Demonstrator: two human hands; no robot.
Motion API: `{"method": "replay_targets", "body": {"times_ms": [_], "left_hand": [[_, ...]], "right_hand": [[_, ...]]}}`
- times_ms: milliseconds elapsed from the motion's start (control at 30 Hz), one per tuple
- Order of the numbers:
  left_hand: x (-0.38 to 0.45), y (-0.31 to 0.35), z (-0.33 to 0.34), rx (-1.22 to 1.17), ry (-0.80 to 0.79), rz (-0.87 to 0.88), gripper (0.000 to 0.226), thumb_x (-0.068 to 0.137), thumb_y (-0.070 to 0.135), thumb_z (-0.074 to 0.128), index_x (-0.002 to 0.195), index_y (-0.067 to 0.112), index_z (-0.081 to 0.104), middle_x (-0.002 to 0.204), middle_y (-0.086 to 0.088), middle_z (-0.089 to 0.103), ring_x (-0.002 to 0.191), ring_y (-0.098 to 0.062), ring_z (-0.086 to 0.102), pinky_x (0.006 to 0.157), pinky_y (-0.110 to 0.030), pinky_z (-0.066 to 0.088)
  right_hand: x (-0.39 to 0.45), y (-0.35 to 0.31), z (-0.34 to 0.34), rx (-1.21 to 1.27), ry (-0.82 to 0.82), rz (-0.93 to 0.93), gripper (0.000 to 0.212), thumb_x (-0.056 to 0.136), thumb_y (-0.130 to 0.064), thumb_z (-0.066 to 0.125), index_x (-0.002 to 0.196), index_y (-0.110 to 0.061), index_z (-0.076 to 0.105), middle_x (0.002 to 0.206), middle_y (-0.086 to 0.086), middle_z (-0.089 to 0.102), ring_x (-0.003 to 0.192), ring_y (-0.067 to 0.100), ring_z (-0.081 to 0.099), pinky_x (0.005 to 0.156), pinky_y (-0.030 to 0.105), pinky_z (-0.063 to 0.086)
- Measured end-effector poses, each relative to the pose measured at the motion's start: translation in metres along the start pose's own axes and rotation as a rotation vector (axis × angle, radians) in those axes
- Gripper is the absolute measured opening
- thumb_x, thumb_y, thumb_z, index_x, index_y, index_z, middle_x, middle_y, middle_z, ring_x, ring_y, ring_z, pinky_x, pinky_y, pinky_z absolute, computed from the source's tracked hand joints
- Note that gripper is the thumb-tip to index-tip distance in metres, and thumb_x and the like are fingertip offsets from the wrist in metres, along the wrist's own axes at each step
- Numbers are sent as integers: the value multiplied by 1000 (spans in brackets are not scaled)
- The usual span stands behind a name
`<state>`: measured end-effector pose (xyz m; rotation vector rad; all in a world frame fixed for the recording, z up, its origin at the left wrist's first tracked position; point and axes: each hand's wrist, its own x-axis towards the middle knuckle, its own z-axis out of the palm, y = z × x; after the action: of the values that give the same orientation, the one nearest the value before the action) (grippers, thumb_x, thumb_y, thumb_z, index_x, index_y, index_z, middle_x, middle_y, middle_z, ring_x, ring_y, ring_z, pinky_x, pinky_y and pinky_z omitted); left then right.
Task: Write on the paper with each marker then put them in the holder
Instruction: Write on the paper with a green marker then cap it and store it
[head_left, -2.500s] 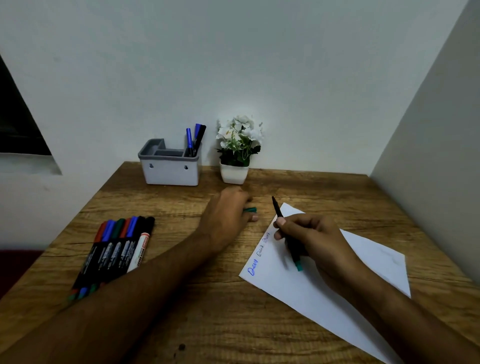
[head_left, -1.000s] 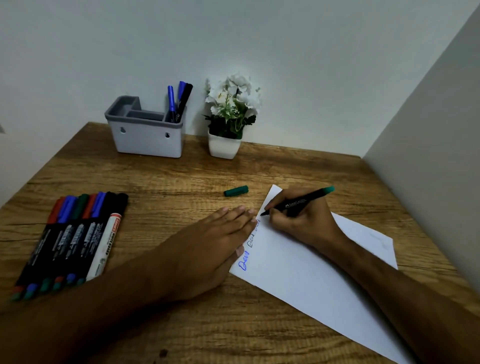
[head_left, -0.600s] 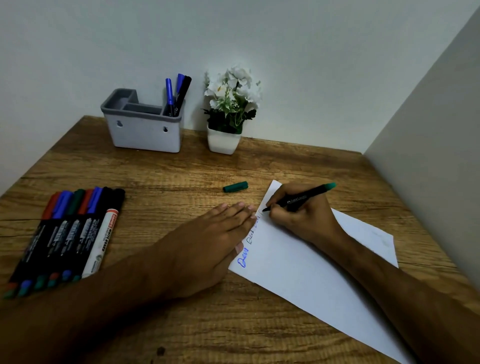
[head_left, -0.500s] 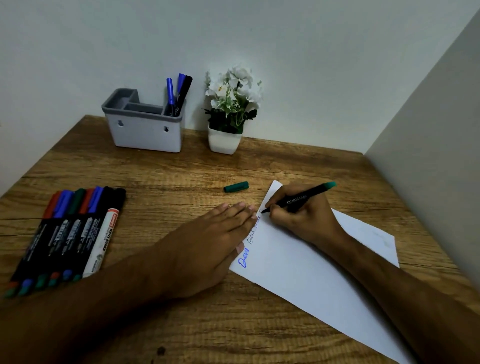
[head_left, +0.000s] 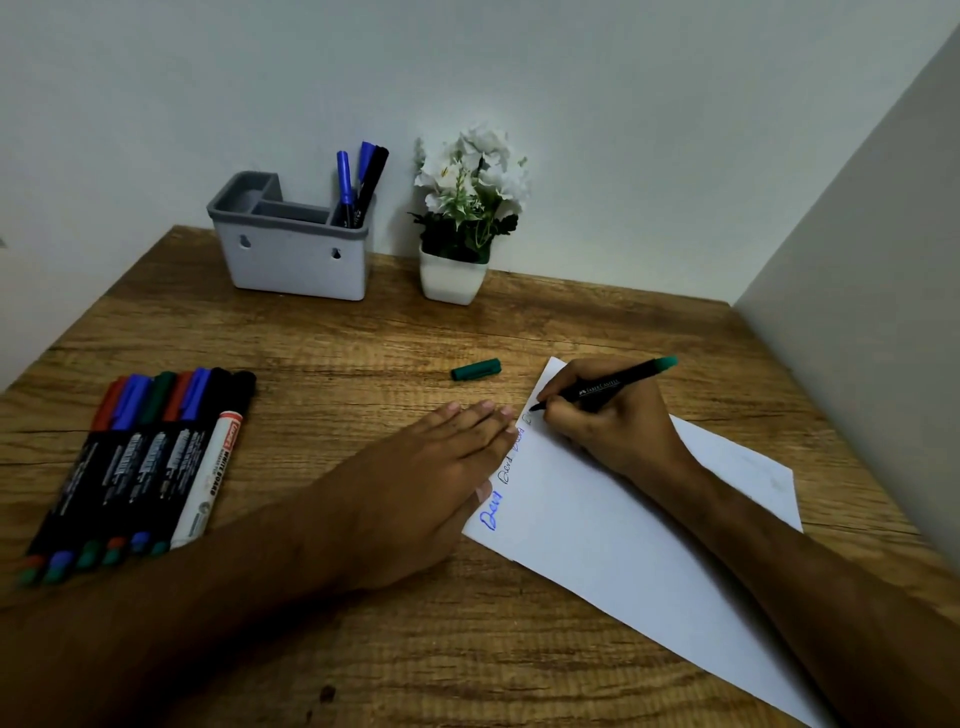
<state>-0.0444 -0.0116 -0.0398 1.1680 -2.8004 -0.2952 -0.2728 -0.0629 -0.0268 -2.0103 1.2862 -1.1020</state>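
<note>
I see the right hand (head_left: 610, 431) pinching the marker (head_left: 605, 387), tip on the paper (head_left: 623, 525) at its 11 o'clock corner; left hand (head_left: 415, 493) lies flat, fingers straight, on the paper's edge. Holder (head_left: 298, 260) sits at 11 o'clock on the worktop (head_left: 363, 343).

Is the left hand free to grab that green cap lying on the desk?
Probably yes: the left hand lies flat on the paper's edge, holding nothing, and bare desk separates it from the green cap.
</note>
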Motion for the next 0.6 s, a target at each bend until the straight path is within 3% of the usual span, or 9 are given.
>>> {"method": "replay_targets", "body": {"times_ms": [433, 600], "left_hand": [[0, -1, -1, -5, -13, -6, 63, 98, 43, 5, 157, 24, -7, 164, 9, -16, 147, -2, -23, 120, -25, -13], [-1, -1, 0, 4, -11, -5, 62, 99, 42, 5, 157, 24, -7, 164, 9, -16, 147, -2, -24, 121, -26, -11]], "right_hand": [[-1, 0, 0, -31, 37, 16, 19, 77, 8, 69, 74, -10, 75, 65, -6, 69, 55, 4, 61, 54, 23, 48], [1, 1, 0, -23, 38, 36, 20, 78, 8, 69, 74, -11, 74, 61, -12, 68, 53, 3, 60, 53, 18, 45]]}}
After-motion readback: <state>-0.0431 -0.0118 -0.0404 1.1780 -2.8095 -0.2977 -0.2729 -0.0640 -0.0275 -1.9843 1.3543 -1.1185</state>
